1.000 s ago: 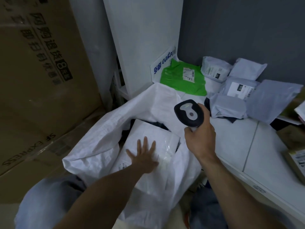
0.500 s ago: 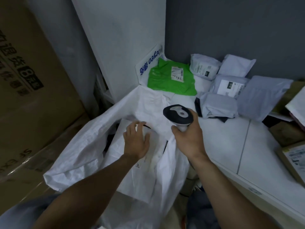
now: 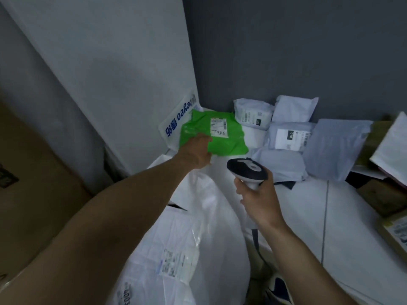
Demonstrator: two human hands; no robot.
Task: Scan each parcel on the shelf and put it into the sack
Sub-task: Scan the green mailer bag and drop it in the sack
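Observation:
A green parcel (image 3: 224,139) with a white label lies in the shelf's back left corner. My left hand (image 3: 196,150) reaches onto its near left corner, fingers on top and thumb at the near edge; whether it grips is unclear. Further right, my right hand (image 3: 257,201) holds a black-and-white scanner (image 3: 246,170) by its handle, head pointing toward the parcels. The white sack (image 3: 211,208) stands open below my arms, and a white parcel (image 3: 174,249) with a label lies inside it. Several grey parcels (image 3: 286,137) are heaped on the white shelf (image 3: 356,221) behind the scanner.
A white bag with blue print (image 3: 176,124) leans on the white side panel behind the green parcel. Cardboard boxes (image 3: 394,234) sit at the shelf's right edge. A big cardboard box (image 3: 33,194) stands at the left. A shoe (image 3: 279,289) shows below the shelf.
My left hand left the white parcel in the sack and reached forward to the green parcel. The scanner hand stayed about level. The view swung up toward the shelf corner.

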